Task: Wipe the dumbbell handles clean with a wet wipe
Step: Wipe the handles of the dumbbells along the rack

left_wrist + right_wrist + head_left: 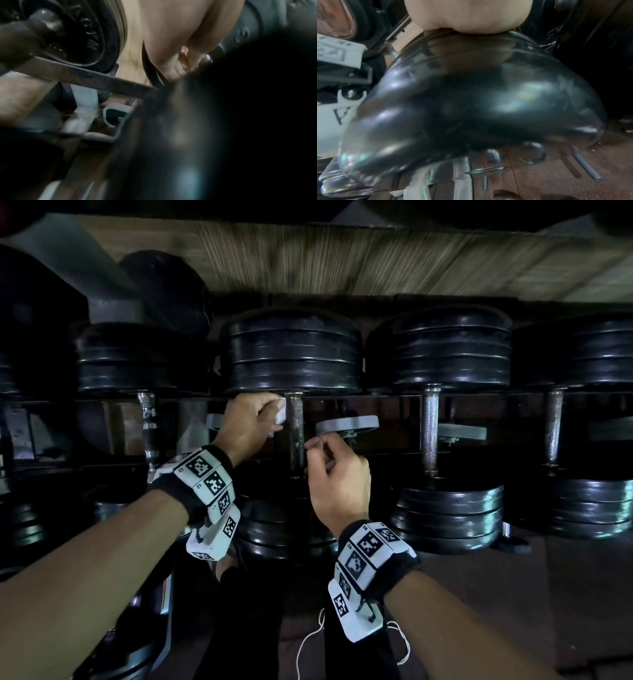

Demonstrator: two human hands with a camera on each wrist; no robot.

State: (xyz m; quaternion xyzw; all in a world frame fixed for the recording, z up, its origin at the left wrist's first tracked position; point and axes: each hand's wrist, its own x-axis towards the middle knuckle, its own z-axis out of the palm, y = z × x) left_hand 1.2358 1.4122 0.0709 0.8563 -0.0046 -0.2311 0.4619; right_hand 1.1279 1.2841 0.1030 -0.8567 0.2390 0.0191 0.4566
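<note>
Left hand (pixel 251 419) clutches a white wipe (pixel 280 414) beside the middle dumbbell's handle (pixel 296 433), frame centre; right hand (pixel 337 474) curls loosely beside it, holding nothing visible. Only the right wrist view shows a letter "A" (pixel 342 116) at left.

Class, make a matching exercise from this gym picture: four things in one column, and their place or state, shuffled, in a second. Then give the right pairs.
1. wet wipe
2. left hand
3. right hand
4. middle handle

A. between the two hands
B. fingers curled, just right of the handle
C. white, bunched in the fingers
D. grips the wipe near the handle's top

Pairs: 1-C, 2-D, 3-B, 4-A
</note>
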